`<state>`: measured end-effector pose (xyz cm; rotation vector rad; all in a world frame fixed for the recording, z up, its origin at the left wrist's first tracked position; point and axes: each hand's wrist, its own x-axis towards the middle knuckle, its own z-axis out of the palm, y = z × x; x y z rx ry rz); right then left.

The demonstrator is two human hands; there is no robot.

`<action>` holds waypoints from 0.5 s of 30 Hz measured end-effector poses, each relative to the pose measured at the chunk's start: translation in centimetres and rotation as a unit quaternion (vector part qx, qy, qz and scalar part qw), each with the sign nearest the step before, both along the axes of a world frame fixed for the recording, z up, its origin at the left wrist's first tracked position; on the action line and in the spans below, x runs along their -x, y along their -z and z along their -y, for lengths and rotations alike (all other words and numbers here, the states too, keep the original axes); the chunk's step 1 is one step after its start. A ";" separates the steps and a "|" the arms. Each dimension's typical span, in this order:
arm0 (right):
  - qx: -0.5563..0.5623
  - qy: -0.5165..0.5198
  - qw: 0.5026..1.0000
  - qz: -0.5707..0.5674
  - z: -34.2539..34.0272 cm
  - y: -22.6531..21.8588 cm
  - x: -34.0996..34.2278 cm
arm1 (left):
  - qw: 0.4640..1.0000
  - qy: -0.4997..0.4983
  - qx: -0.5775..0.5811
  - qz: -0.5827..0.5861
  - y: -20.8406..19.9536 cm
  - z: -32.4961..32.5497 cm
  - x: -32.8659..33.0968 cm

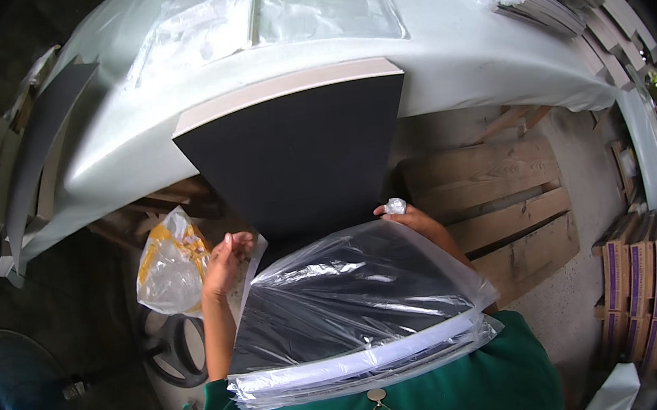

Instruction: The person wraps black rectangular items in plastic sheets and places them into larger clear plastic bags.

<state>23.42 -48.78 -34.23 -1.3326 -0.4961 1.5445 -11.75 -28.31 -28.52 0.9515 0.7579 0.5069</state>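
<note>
A large black panel stack with a pale edge slopes from the white-covered table toward my body. Its near part lies inside a clear plastic bag, whose wrinkled film reaches across my front. Beside the panel's left side, my left hand has its fingers curled at the bag's edge, thumb up. At the right side, my right hand has bent fingers against the panel and bag; some fingers are hidden. A clear, crumpled wrap covers one of its fingertips.
Flat film packs lie on the covered table. Stacked boards stand left, others far right. A plastic bag with yellow tape hangs at left. Wooden pallet slats and brown cartons are at right; a fan stands lower left.
</note>
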 end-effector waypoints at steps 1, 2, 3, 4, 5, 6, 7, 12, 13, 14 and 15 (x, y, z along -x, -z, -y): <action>0.006 -0.003 1.000 0.003 0.2 -1.1 0.3 | 0.974 0.144 -0.167 -0.061 -3.1 -0.3 -0.6; 0.009 0.007 1.000 0.001 0.4 -2.2 0.7 | 0.939 0.227 -0.239 -0.098 -4.9 0.4 -0.8; 0.013 0.016 1.000 0.001 0.6 -3.3 1.1 | 0.891 0.308 -0.307 -0.132 -6.3 1.5 -1.3; 0.021 0.026 0.999 0.000 0.6 -3.8 1.4 | 0.831 0.387 -0.367 -0.162 -7.3 2.2 -1.8; 0.002 0.027 1.000 0.013 0.5 -3.3 1.3 | 0.815 0.402 -0.374 -0.184 -8.3 2.7 -2.5; -0.015 0.035 0.999 0.009 0.7 -3.0 1.0 | 0.847 0.383 -0.321 -0.183 -8.0 3.1 -2.5; -0.033 0.044 0.998 0.005 1.1 -2.8 0.6 | 0.875 0.362 -0.267 -0.181 -7.8 3.5 -2.4; -0.056 0.031 0.997 0.041 0.9 -3.7 0.7 | 0.963 0.231 -0.040 -0.132 -7.9 2.2 -2.1; -0.038 0.062 0.997 0.037 0.9 -2.9 1.0 | 0.967 0.231 -0.036 -0.105 -6.1 1.4 -1.8; -0.037 0.079 0.995 0.040 0.8 -2.0 0.9 | 0.978 0.195 -0.018 -0.076 -3.8 0.6 -1.6; -0.038 0.095 0.994 0.042 0.5 -1.1 0.8 | 0.986 0.159 -0.001 -0.048 -1.1 -0.2 -1.4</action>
